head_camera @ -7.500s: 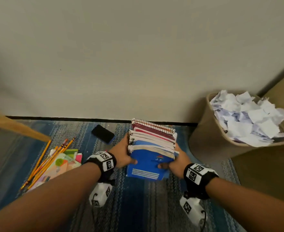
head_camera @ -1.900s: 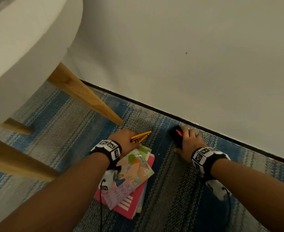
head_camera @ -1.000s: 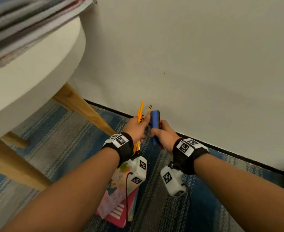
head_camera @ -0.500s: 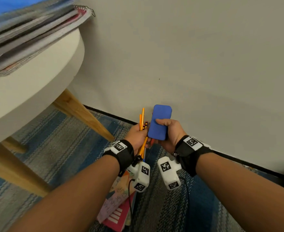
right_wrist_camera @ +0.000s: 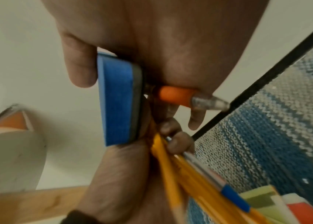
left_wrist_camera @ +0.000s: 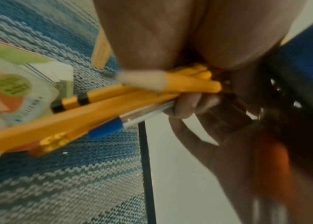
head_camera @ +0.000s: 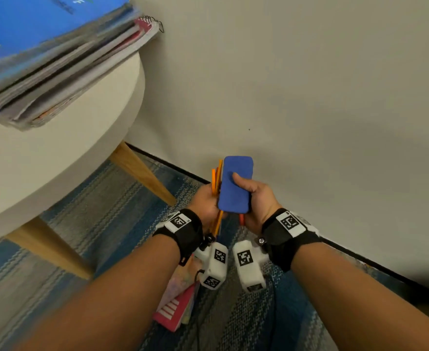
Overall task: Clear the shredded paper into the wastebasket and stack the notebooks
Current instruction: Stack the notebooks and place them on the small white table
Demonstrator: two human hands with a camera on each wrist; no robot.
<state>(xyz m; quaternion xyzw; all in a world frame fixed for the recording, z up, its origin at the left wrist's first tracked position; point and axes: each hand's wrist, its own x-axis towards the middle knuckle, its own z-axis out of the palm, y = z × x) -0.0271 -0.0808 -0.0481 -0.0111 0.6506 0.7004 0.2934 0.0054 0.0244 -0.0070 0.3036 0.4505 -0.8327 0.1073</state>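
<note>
Head view shows both hands raised together above the blue-and-grey striped woven rug (head_camera: pixel 122 198), close to the plain pale wall (head_camera: pixel 309 97). The left hand (head_camera: pixel 206 201) is curled round a bundle of yellow wooden pencils (head_camera: pixel 216 181), with a clear-barrelled ballpoint pen with a blue cap (left_wrist_camera: pixel 105 128) held among them; the left wrist view shows the fingers wrapped under the bundle and the pencil ends jutting out toward the rug. The right hand (head_camera: pixel 256 198) grips a flat blue rectangular felt-faced eraser block with a dark backing (head_camera: pixel 235 186), thumb pressed across its blue face and the block standing nearly upright, touching the pencil bundle. In the right wrist view the same hand also clamps a pen with an orange grip and clear tip (right_wrist_camera: pixel 188 97) against the palm behind the block. The stack of notebooks (head_camera: pixel 56 54), a blue cover on top and a red spiral-bound one lower down, lies on the round white table with slanted wooden legs (head_camera: pixel 69 153), at the upper left, its corner overhanging the table's edge. On the rug beneath the wrists lies a small pile of colourful thin books with a pink striped cover (head_camera: pixel 178 305). Neither the wastebasket nor any shredded paper appears in these views.
</note>
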